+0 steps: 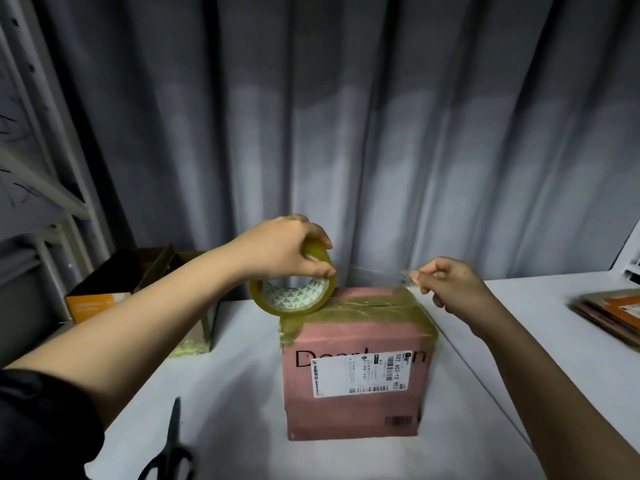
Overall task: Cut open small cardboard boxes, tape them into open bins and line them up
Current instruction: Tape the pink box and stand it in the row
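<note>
A pink cardboard box (353,410) with a white shipping label stands on the white table (242,393). Yellowish clear tape runs across its top seam and down its left corner. My left hand (287,249) grips a roll of yellowish packing tape (294,292) resting on the box's top left edge. My right hand (450,289) pinches the free end of the tape strip (408,277) just above the box's top right edge. Black scissors (171,455) lie on the table at the lower left.
Open cardboard boxes (114,289) stand at the table's far left, one with an orange side. A stack of flattened cardboard (613,313) lies at the right edge. Grey curtains hang behind the table, and a metal shelf frame (45,188) rises on the left.
</note>
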